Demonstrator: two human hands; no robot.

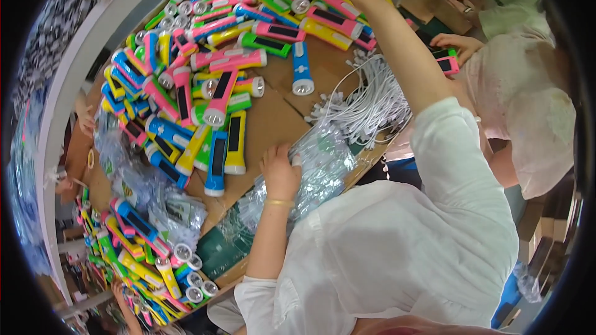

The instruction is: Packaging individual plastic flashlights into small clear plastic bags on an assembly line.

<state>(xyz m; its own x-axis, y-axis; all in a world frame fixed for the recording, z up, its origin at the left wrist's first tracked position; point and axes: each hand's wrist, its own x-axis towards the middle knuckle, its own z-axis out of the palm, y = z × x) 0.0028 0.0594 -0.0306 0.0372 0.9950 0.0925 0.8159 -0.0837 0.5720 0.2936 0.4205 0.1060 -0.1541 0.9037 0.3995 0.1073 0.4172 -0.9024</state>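
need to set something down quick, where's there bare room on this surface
The bare cardboard between the flashlights, cables and your left hand. It's crowded beyond and leftward with flashlights, rightward with cables, and just right of that hand with clear bags.

A loose, plain white shirt [391, 254] fills the lower middle of the frame, its short, wide sleeves [459, 149] softly creased. A thin yellowish band [280, 202] circles the left wrist.
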